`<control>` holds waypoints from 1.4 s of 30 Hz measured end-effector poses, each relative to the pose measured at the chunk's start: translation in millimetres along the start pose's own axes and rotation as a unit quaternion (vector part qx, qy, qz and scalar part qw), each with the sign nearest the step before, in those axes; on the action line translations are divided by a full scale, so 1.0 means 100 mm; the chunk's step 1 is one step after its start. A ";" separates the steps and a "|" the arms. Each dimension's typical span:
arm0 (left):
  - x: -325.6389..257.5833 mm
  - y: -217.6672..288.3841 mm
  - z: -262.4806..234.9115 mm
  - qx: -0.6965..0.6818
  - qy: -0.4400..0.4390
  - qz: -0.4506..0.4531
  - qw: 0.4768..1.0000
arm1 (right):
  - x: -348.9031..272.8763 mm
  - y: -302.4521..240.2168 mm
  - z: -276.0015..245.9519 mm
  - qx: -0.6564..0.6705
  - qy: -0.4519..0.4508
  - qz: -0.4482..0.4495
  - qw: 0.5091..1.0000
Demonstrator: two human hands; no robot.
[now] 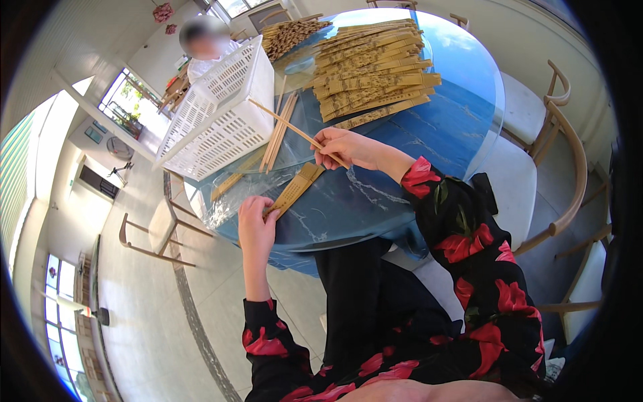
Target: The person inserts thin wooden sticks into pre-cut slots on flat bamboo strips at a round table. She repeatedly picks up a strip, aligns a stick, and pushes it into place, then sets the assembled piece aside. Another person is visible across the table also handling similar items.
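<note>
Between the fingers of my right hand (343, 147) are thin wooden chopsticks (288, 124), pointing away to the upper left; whether one or two, I cannot tell. The fingers of my left hand (257, 220) pinch the near end of flat, yellow printed paper sleeves (295, 189) at the table's front edge. Several loose chopsticks (279, 137) lie side by side beyond my hands. Another flat yellow sleeve (231, 182) lies left of them. Farther off is a large stack of yellow printed sleeves (372, 70).
A white slotted plastic basket (228, 130) stands on the left of the round glass-topped table (462, 110), with its blue marbled cover. A bundle of thin sticks (291, 39) lies at the back. Across the table is a person (204, 57). Wooden chairs (526, 107) surround the table.
</note>
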State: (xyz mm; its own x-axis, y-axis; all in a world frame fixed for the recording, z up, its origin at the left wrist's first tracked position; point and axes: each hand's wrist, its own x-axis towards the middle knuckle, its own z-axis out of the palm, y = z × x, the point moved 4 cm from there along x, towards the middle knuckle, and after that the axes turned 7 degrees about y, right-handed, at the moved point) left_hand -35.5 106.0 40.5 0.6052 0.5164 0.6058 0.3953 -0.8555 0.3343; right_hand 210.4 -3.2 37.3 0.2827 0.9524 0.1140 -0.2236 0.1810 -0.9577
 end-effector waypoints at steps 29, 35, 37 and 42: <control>-0.21 0.14 0.39 -0.641 0.198 -0.294 0.681 | -0.10 0.00 0.18 -0.153 -0.029 0.030 0.987; -0.16 0.25 0.42 -0.649 0.180 -0.275 0.686 | -0.08 -0.02 0.06 -0.277 -0.003 -0.021 0.961; -0.14 0.28 0.46 -0.660 0.171 -0.265 0.682 | -0.12 -0.05 0.00 -0.286 0.019 -0.025 0.958; -0.20 0.15 0.42 -0.655 0.190 -0.252 0.687 | -0.02 0.02 0.06 -0.191 0.037 -0.073 0.978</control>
State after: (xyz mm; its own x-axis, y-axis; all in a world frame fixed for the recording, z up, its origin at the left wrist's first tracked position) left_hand -12.5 84.6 3.1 0.2979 0.9247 0.2369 -0.6221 -0.0002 0.7830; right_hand 203.6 -3.0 36.3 0.3550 0.9003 0.2518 0.1848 0.1964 -0.9630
